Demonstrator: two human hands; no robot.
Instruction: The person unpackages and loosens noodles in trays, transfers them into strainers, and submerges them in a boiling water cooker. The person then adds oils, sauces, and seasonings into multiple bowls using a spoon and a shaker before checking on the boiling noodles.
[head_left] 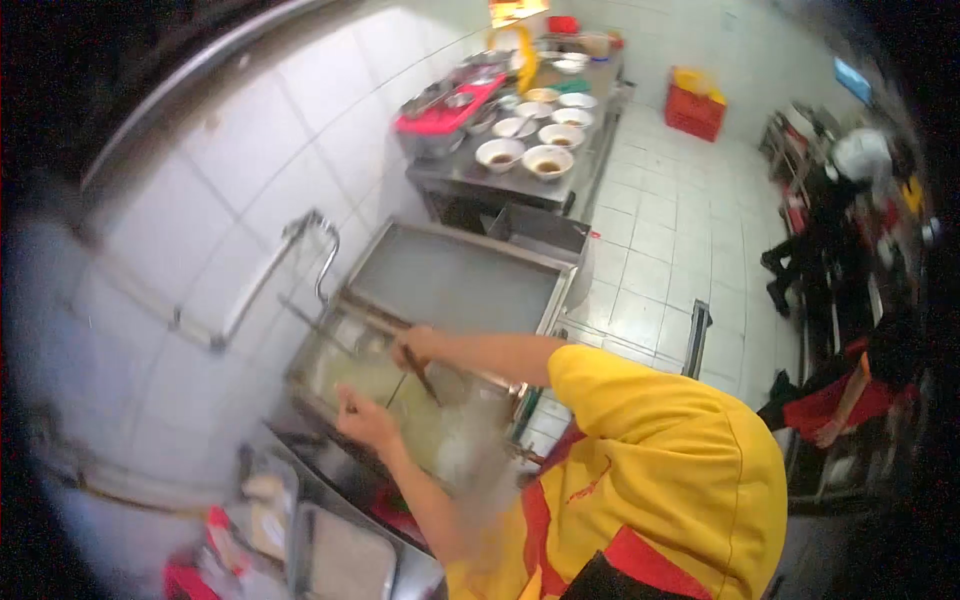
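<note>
"As steam [478, 440] rises from a metal vat [378, 320], where are the hands?"

"Apart above cloudy liquid [425, 432]: the right hand [415, 348] grips a dark stick [422, 378] over the vat; the left hand's [367, 422] hold is too blurred to tell."

"The room?"

"White wall tiles [285, 105] beside the vat, bowls [548, 162] on a steel counter [490, 181] beyond."

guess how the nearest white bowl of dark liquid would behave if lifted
The bowl looks stiff, judging by its even round rim. The dark liquid could slosh if tilted, but sits low, so a level lift probably won't spill.
</note>
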